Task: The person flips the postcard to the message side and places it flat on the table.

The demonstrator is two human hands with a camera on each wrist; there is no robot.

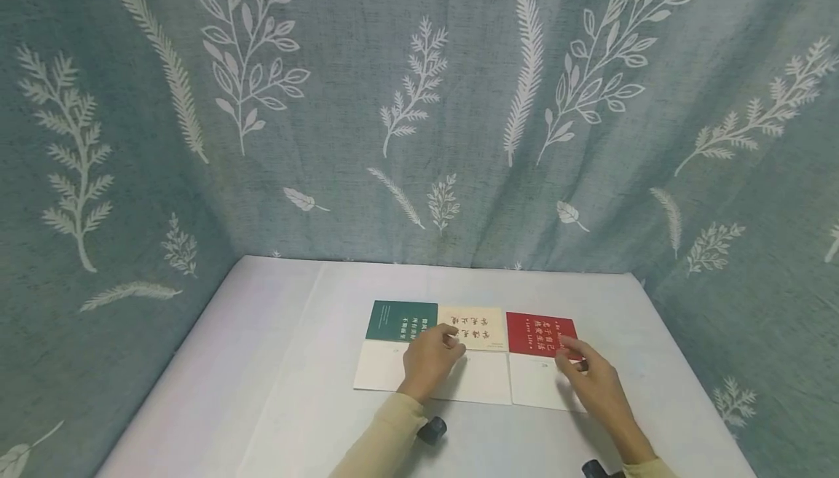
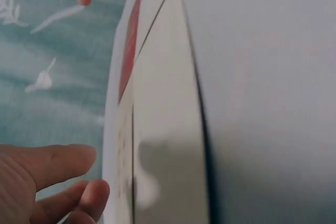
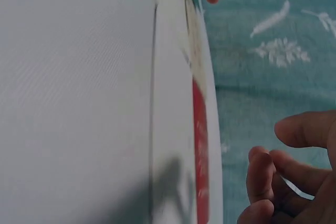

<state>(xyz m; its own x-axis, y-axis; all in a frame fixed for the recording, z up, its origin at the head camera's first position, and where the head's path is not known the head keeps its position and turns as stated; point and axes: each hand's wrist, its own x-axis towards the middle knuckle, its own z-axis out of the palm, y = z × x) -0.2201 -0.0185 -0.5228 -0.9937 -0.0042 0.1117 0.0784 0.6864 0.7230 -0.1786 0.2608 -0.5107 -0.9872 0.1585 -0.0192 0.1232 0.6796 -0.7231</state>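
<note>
Three printed cards lie side by side on the table: green (image 1: 392, 318), cream (image 1: 481, 318) and red (image 1: 532, 332), all with lettering. White cards or panels (image 1: 485, 385) adjoin their near edges. My left hand (image 1: 429, 361) hovers over the place where the green and cream cards meet, fingers loosely bent around nothing. Over the red card's near right corner is my right hand (image 1: 593, 383), its fingers also relaxed and holding nothing. In the left wrist view, a gap shows between the left hand (image 2: 58, 187) and the white panel (image 2: 168, 93). The right wrist view shows the right hand (image 3: 296, 174) beside the red card (image 3: 201, 150).
A white cloth (image 1: 288, 361) covers the table. Green-blue curtain (image 1: 367, 208) with white leaf prints hangs behind the table and along both sides. Dark wrist devices (image 1: 432, 431) show below the hands.
</note>
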